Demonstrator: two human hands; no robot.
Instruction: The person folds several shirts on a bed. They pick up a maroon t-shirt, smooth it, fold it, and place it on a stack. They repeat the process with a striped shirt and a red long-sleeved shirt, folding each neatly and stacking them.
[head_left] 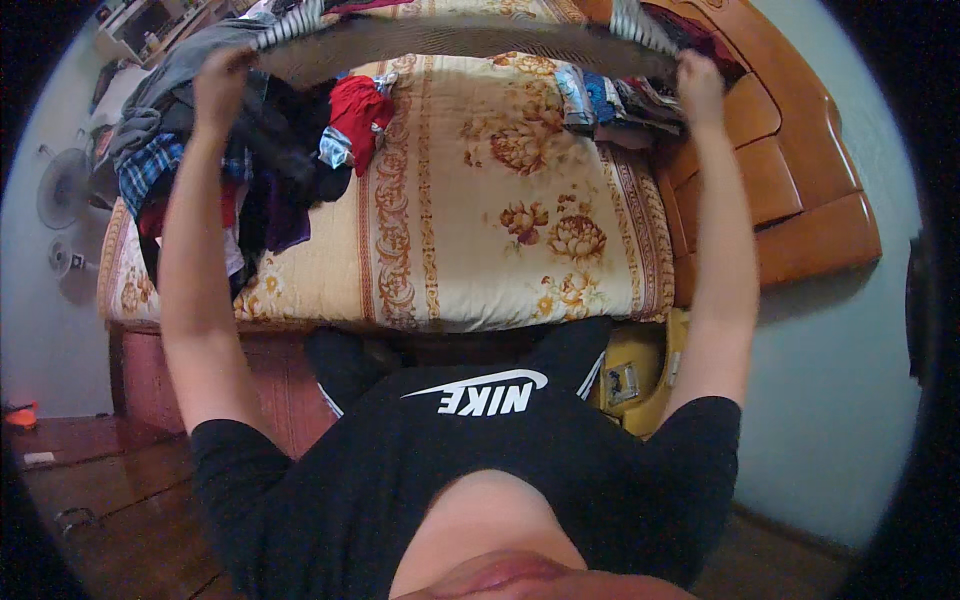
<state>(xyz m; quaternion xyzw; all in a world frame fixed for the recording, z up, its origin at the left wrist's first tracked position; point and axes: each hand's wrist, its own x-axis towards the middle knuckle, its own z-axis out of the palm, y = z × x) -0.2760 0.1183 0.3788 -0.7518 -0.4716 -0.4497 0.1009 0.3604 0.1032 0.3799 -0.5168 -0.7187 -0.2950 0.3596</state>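
A thin dark garment (pixel 460 48) with black-and-white striped parts at both ends is stretched wide above the far part of the bed. Its exact kind cannot be made out, as it is blurred. My left hand (pixel 224 78) is closed on its left end, and my right hand (pixel 700 85) grips the right end. Both arms reach forward, well apart. Beneath the cloth lies a cream floral bedspread (pixel 490 210). Close to my left forearm is a heap of dark clothes (pixel 285 150), with a red garment (pixel 357 115) at its edge.
Folded clothes (pixel 620 105) are stacked near my right hand, beside the brown wooden headboard (pixel 755 150). A blue plaid cloth (pixel 150 170) hangs at the bed's left side. A fan (pixel 68 190) stands by the left wall. Below the bed's right corner is a yellow case (pixel 640 375).
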